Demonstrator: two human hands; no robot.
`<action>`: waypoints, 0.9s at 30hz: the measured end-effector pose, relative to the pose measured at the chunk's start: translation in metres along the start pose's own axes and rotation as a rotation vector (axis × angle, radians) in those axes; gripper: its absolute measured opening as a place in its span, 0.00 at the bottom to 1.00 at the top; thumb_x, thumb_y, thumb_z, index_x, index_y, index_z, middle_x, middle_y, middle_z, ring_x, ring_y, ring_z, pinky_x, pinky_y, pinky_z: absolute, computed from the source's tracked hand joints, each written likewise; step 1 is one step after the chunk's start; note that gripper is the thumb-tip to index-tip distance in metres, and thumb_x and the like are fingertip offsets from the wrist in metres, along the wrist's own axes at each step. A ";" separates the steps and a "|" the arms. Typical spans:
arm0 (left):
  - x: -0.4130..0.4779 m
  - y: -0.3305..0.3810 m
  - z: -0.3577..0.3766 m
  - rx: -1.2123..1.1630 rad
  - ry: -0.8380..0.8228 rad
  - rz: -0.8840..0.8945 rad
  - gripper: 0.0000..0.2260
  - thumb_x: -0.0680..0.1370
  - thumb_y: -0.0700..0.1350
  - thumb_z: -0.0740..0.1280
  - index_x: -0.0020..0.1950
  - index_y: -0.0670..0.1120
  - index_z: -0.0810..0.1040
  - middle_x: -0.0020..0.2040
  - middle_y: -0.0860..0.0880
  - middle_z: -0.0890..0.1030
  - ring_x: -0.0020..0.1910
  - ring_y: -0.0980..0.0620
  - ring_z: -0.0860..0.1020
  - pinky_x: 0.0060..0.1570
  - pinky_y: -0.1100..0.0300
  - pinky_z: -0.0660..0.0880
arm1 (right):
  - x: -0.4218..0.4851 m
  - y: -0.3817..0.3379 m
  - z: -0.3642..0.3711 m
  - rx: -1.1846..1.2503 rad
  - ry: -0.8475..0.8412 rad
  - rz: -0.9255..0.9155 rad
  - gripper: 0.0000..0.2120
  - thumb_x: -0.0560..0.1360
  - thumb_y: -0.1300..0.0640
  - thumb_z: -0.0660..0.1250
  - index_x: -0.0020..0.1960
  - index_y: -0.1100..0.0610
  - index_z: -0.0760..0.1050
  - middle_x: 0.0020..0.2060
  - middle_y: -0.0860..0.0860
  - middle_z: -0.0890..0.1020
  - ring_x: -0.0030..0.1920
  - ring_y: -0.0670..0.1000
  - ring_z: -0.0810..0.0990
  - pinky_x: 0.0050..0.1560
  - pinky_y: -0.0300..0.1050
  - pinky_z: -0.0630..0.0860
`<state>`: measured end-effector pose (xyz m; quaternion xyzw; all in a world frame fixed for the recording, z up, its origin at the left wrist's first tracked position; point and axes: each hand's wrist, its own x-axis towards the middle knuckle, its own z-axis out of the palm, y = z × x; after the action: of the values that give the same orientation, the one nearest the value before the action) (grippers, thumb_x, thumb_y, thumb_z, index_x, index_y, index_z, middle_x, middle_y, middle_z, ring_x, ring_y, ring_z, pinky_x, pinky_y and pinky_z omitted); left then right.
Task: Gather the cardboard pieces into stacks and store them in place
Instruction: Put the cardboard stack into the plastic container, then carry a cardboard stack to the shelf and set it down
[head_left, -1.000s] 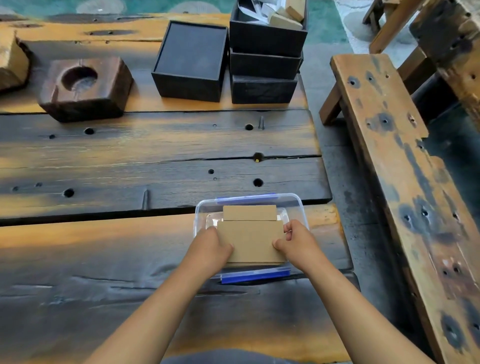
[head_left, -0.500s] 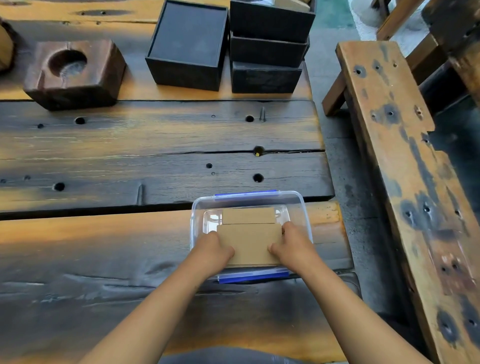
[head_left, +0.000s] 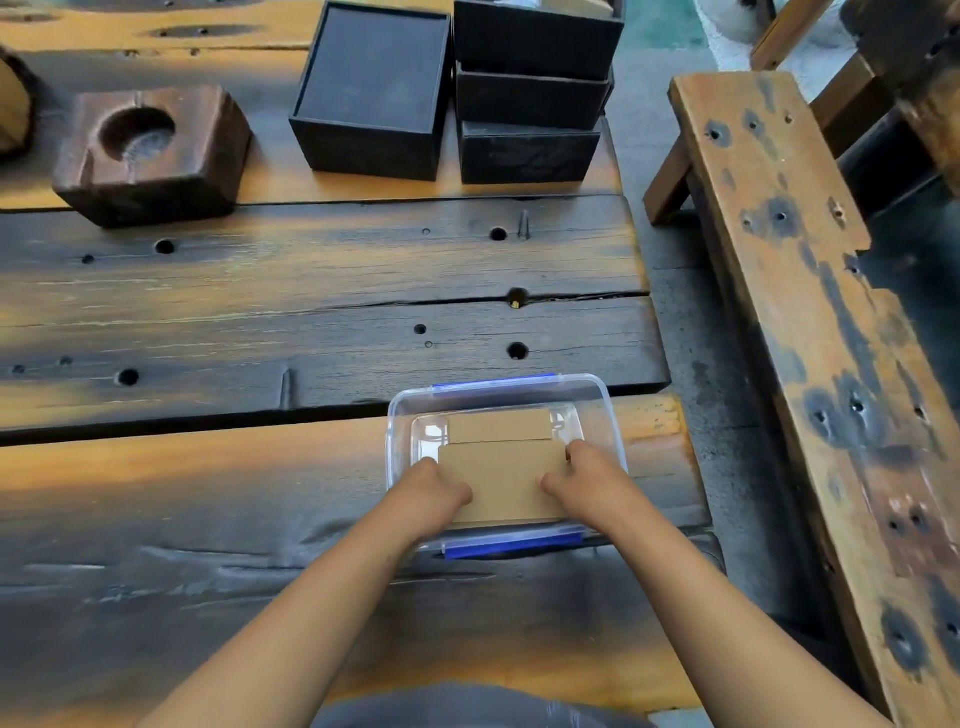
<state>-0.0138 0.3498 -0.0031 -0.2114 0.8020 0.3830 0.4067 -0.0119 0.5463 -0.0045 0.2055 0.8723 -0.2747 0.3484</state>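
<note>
Cardboard stack (head_left: 501, 480), brown and flat, sits inside a clear plastic container (head_left: 608, 410) with blue latches, at the near right of my wooden table (head_left: 311, 270). My left hand (head_left: 434, 496) grips the stack's left edge and my right hand (head_left: 584, 475) grips its right edge, fingers curled around it. A second cardboard piece (head_left: 498, 426) lies in the container just beyond. Black boxes (head_left: 530, 98) and a wooden block (head_left: 150, 153) stand far across the table; a bench (head_left: 810, 332) runs along the right.
</note>
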 end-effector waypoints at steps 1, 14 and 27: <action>-0.005 0.000 -0.002 -0.001 0.000 0.012 0.14 0.73 0.46 0.66 0.55 0.42 0.73 0.47 0.47 0.77 0.44 0.47 0.76 0.53 0.49 0.78 | -0.004 -0.001 -0.001 -0.006 -0.002 0.003 0.17 0.74 0.49 0.66 0.56 0.59 0.72 0.53 0.56 0.79 0.52 0.56 0.78 0.48 0.46 0.73; -0.087 -0.015 -0.050 0.223 0.249 0.465 0.10 0.76 0.49 0.66 0.55 0.50 0.78 0.43 0.59 0.79 0.47 0.54 0.77 0.46 0.60 0.70 | -0.096 -0.022 -0.008 0.081 0.157 -0.146 0.25 0.74 0.42 0.65 0.68 0.52 0.71 0.62 0.50 0.78 0.57 0.53 0.79 0.57 0.50 0.78; -0.141 -0.032 -0.044 0.678 -0.131 0.874 0.12 0.77 0.49 0.64 0.58 0.46 0.77 0.52 0.47 0.82 0.54 0.45 0.79 0.52 0.56 0.75 | -0.245 0.000 0.085 0.237 0.478 0.168 0.21 0.75 0.43 0.65 0.63 0.53 0.74 0.54 0.50 0.81 0.55 0.52 0.79 0.51 0.45 0.73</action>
<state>0.0670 0.2999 0.1140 0.3079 0.8664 0.2489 0.3044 0.1958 0.4525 0.1204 0.3755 0.8713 -0.2888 0.1280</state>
